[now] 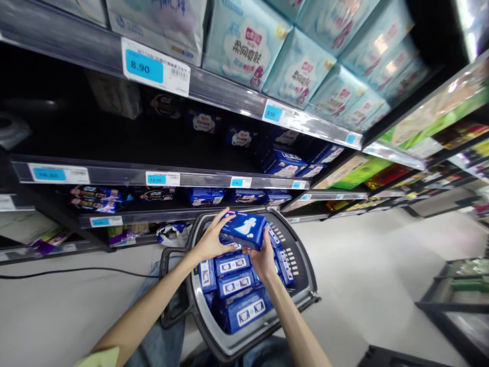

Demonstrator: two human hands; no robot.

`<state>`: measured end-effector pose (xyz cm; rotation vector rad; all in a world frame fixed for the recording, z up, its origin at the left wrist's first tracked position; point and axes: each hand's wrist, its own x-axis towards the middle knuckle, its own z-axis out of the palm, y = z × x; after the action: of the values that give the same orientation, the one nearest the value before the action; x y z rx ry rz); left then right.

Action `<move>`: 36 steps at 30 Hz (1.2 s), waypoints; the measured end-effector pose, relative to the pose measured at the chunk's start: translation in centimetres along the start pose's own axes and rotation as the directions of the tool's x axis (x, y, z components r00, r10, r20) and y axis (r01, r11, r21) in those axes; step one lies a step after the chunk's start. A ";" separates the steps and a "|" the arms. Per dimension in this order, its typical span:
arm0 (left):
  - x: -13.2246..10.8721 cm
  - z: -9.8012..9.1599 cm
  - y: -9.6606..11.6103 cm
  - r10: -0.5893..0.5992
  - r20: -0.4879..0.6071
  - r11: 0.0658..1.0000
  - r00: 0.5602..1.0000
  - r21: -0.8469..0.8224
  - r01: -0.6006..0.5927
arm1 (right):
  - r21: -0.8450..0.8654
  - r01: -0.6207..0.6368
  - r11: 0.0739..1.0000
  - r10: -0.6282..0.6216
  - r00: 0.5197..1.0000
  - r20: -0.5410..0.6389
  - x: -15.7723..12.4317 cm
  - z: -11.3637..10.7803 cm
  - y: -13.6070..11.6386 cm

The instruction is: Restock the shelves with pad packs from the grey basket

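Between my two hands is a dark blue pack with a pale figure printed on it. My left hand grips its left end, fingers over the top. On its right end my right hand is closed, with the palm toward me. The pack hangs over a grey shopping basket, which holds several similar blue packs in rows. Part of the basket's contents is hidden under the held pack and my hands.
Ahead stands a store shelf with price tags. Blue packs sit on its middle level, light blue packs above. A black cable crosses the floor at left. Another display rack stands at right.
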<state>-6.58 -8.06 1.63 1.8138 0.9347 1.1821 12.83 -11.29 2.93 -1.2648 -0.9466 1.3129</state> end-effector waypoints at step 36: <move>1.6 0.9 -1.6 -0.789 0.106 0.136 0.605 -0.930 0.341 | -0.712 0.550 0.438 -0.576 0.779 0.248 3.4 1.5 3.6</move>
<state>-5.49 -6.13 0.53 0.1543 0.8262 1.1569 11.09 -8.33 -0.96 -1.3566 -1.8331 0.3040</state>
